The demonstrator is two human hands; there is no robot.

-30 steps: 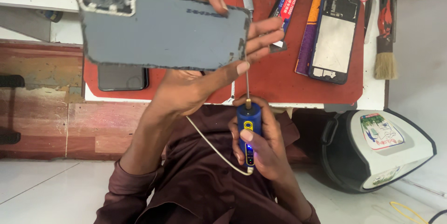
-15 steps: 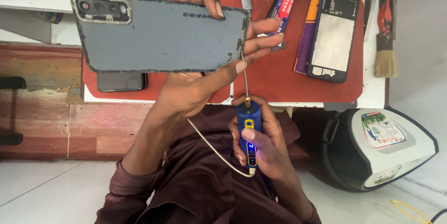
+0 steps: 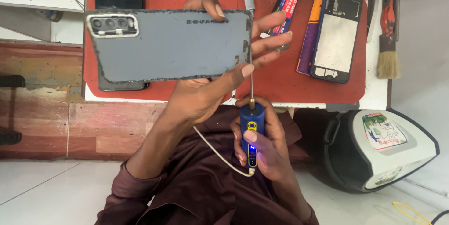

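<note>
The left hand grips a grey phone back cover by its right-hand end, thumb under the lower edge and fingers wrapped over the top and side, so the cover is held up off the bench with its inner face toward the camera. The cover's long axis runs across the view, camera cut-out at the far left, well away from the holding fingers. The right hand is closed around a blue powered tool with a lit indicator and a white cable trailing from its base. The tool's thin metal shaft runs straight up the picture, at right angles to the cover's long axis, and passes along the cover's right short edge, just beside the left fingers; whether it touches the edge cannot be told. So the working point lies directly above the right hand, at the end of the cover nearest it. Behind, on the red mat, lie a phone frame, a dark phone and a brush.
</note>
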